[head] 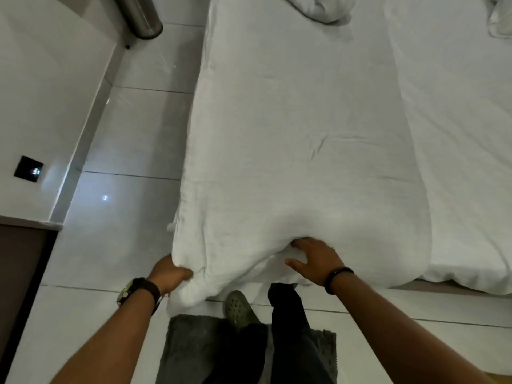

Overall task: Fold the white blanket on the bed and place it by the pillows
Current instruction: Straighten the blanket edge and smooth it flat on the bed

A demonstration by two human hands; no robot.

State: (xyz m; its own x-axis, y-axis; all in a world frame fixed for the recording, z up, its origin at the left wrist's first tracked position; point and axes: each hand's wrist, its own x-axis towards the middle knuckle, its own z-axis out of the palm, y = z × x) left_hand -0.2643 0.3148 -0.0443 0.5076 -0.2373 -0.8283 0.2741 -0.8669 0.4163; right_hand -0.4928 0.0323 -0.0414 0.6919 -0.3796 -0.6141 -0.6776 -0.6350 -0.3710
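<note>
**White blanket gripped at the foot of the bed**

White blanket (pixel 291 134) spread lengthwise in a long strip over the left part of the bed (pixel 457 162), near end bunched and hanging past the foot edge. Left hand (pixel 171 273) clenched on the near left corner, fabric gathered in the fist; dark watch (pixel 138 291) on that wrist. Right hand (pixel 313 261) grasping the near edge toward the middle, fingers curled into the cloth, thumb apart; black band (pixel 338 278) on that wrist. Crumpled white bedding (pixel 318 6) at the far end, pillows not clearly distinguishable. Below the hands: dark trousers (pixel 291 342), green clog (pixel 238 309), grey mat (pixel 194 350) on pale floor tiles (pixel 124 176). Metal bin (pixel 138 18) at upper left beside the wall.
</note>
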